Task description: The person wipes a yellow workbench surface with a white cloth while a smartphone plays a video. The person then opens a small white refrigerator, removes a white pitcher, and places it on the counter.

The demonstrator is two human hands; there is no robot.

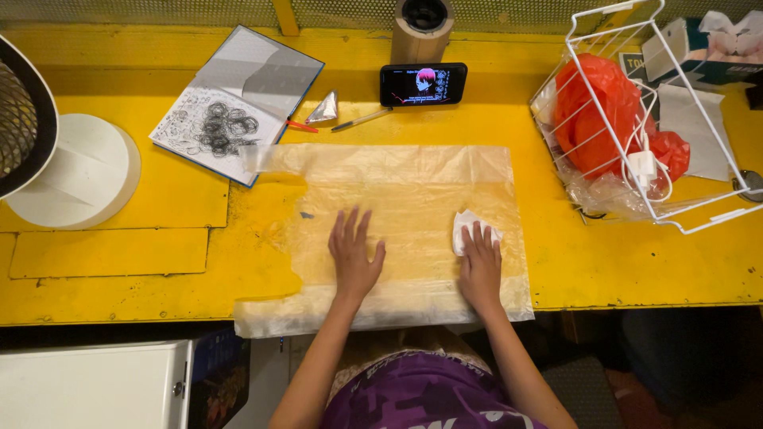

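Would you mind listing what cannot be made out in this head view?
- Fan: cut off by the left edge.
- White tissue: mostly hidden under the right hand.
- Wire basket contents: blocked by the orange bag.
- Plastic sheet under the left hand: hidden.
- Phone screen: too small.

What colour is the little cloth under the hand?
White. The crumpled cloth under the right hand shows best in the head view.
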